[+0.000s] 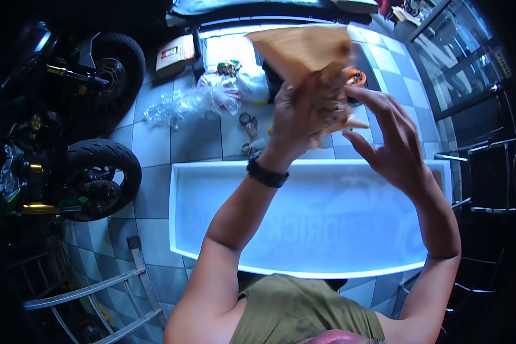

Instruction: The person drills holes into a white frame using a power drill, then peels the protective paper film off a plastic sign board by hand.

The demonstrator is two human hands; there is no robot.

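Crumpled brown paper point(304, 51) is raised above the far side of a white, shallow, tray-like panel point(258, 200); the paper is partly blurred. My left hand point(289, 117), with a dark band on its wrist, is closed around the paper's left side. To the right of the paper, my right hand point(393, 135) has its thumb and fingers apart. Its fingertips are close to the paper's edge, and I cannot tell whether they touch it. Faint reversed lettering shows on the panel's face.
Motorcycles with black wheels point(103, 180) stand at the left, above a metal ladder point(97, 292). Clear plastic wrap point(183, 106), scissors point(248, 121) and a cardboard box point(176, 55) are on the tiled floor. A glass door point(458, 51) and metal-framed chairs point(490, 172) are at right.
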